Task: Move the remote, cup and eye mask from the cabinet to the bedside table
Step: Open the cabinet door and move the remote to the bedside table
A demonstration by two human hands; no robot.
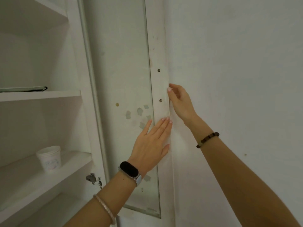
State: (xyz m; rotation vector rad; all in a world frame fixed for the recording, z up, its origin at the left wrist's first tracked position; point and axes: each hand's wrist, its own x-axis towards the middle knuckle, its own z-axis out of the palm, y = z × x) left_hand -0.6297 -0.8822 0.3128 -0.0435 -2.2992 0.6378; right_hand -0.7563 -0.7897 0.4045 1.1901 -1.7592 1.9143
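The white cabinet stands open, and its glass-panelled door [124, 79] is swung out to the right against the wall. My left hand [152, 143] lies flat on the door's frame, fingers together. My right hand [178, 102] curls around the door's outer edge. A white paper cup [49, 158] stands on the lower shelf at the left. On the shelf above lies a flat pale-green eye mask [24, 89] with a dark edge, seen side-on. No remote is in view.
A metal hinge [93, 179] sits on the cabinet's side panel by the lower shelf [65, 171]. The plain white wall [237, 71] fills the right side, right behind the door.
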